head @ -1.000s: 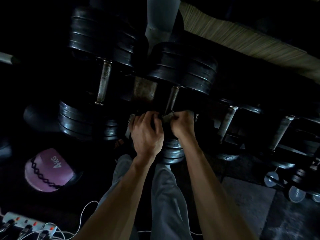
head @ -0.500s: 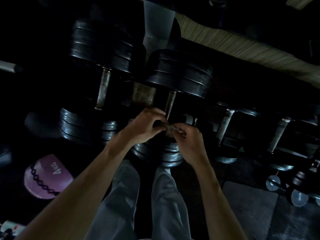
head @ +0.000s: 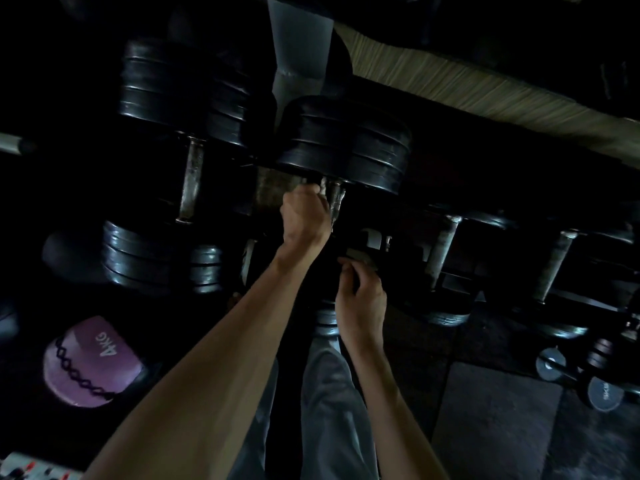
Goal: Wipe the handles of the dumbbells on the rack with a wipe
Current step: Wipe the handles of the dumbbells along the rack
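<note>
Heavy black dumbbells lie on a dark rack. My left hand (head: 304,216) grips the steel handle (head: 336,197) of the middle dumbbell (head: 346,150), just below its far plates. A crumpled wipe (head: 333,207) shows between my fingers and the bar. My right hand (head: 360,299) hovers lower, off the handle, and pinches a small pale piece (head: 362,260); whether that is wipe or wrapper I cannot tell. The near plates of this dumbbell are mostly hidden behind my arms.
A larger dumbbell with a worn handle (head: 192,181) lies to the left. Two more handles (head: 443,251) (head: 557,265) sit on the rack to the right. A purple 4 kg ball (head: 90,362) and small dumbbells (head: 588,375) rest on the floor. A power strip (head: 31,471) is at bottom left.
My hands, together over the wipe before, have parted. The left hand went up the bar with the wipe; the right stayed low with the pale piece.
</note>
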`<control>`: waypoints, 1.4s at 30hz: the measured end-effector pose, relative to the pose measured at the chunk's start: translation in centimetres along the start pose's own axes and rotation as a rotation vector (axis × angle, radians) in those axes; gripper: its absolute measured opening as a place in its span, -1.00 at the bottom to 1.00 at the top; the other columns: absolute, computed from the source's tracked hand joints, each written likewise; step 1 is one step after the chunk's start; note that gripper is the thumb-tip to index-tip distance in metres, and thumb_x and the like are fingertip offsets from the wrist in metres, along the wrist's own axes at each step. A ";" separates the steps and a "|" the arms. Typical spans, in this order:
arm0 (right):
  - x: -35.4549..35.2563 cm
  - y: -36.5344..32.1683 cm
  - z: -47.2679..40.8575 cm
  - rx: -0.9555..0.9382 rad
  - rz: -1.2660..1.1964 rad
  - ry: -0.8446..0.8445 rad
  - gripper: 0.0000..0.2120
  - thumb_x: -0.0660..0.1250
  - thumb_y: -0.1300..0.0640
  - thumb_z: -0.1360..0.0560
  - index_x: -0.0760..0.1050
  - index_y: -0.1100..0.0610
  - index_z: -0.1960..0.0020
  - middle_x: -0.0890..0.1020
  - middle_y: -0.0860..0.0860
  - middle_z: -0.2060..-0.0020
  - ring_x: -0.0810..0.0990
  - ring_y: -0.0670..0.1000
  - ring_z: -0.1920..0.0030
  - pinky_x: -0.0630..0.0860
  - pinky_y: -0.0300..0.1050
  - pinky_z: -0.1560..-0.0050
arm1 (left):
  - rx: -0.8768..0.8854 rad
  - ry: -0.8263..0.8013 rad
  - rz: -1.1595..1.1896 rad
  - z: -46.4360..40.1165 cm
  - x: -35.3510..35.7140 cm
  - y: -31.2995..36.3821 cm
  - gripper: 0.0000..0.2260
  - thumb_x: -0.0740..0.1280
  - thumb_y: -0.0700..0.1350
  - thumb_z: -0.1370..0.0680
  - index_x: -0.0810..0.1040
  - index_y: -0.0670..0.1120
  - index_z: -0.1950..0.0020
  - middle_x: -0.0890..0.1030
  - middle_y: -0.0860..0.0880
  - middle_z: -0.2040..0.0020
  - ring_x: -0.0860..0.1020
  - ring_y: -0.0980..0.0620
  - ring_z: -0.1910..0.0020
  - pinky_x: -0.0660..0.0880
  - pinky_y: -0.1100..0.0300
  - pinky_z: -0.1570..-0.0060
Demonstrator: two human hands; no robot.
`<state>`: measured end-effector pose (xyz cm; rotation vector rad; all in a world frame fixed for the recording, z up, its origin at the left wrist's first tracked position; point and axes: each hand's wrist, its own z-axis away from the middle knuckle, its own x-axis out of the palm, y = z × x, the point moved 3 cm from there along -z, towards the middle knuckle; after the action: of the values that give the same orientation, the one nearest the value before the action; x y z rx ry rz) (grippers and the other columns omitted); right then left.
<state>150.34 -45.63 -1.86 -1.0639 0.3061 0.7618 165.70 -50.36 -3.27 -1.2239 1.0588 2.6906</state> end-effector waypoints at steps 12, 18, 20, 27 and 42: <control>1.1 0.5 0.1 0.017 -0.072 0.087 -0.63 0.10 0.07 -0.55 0.66 0.11 -0.09 0.67 -0.02 -0.09 0.51 0.03 -0.29 0.44 0.06 -0.35 | 0.122 0.031 0.044 0.5 0.0 -0.5 -0.81 0.26 -0.24 -0.61 0.64 -0.21 -0.12 0.68 -0.18 0.08 0.65 -0.09 0.13 0.57 0.26 0.16; 1.1 0.7 -0.2 -0.016 -0.062 0.063 -0.57 0.05 0.02 -0.52 0.68 0.11 -0.05 0.70 -0.05 -0.04 0.53 -0.01 -0.22 0.44 0.11 -0.33 | 0.174 0.011 -0.018 0.1 -0.8 0.0 -0.80 0.29 -0.21 -0.61 0.65 -0.17 -0.17 0.70 -0.13 0.01 0.60 0.03 0.14 0.29 0.49 0.17; 1.1 0.7 -0.2 -0.024 -0.065 0.058 -0.48 -0.01 -0.06 -0.47 0.68 0.10 -0.05 0.70 -0.06 -0.04 0.55 0.01 -0.21 0.44 0.11 -0.32 | 0.156 0.052 -0.061 0.6 -1.1 -0.2 -0.82 0.26 -0.23 -0.61 0.67 -0.19 -0.04 0.68 -0.16 0.13 0.48 0.07 0.29 0.24 0.40 0.20; 1.0 0.8 -0.3 -0.025 -0.078 0.035 -0.62 0.09 0.10 -0.52 0.68 0.13 -0.05 0.70 -0.03 -0.03 0.49 -0.14 -0.13 0.43 0.10 -0.34 | 0.029 0.076 0.124 -0.2 -0.1 -0.1 -0.83 0.33 -0.15 -0.59 0.69 -0.20 0.03 0.70 -0.12 0.11 0.63 0.00 0.11 0.40 0.36 0.14; 1.9 2.0 -0.4 -0.073 -0.111 0.121 -0.53 0.02 -0.01 -0.52 0.67 0.12 -0.04 0.69 -0.04 -0.02 0.54 0.00 -0.18 0.47 0.11 -0.28 | 0.144 0.085 0.143 0.4 0.8 0.1 -0.82 0.27 -0.20 -0.64 0.65 -0.18 -0.11 0.69 -0.07 -0.02 0.65 0.05 -0.01 0.59 0.14 -0.11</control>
<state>150.34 -44.69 -4.50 -1.1887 0.3211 0.6142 164.89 -50.42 -3.55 -1.2937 1.3752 2.6264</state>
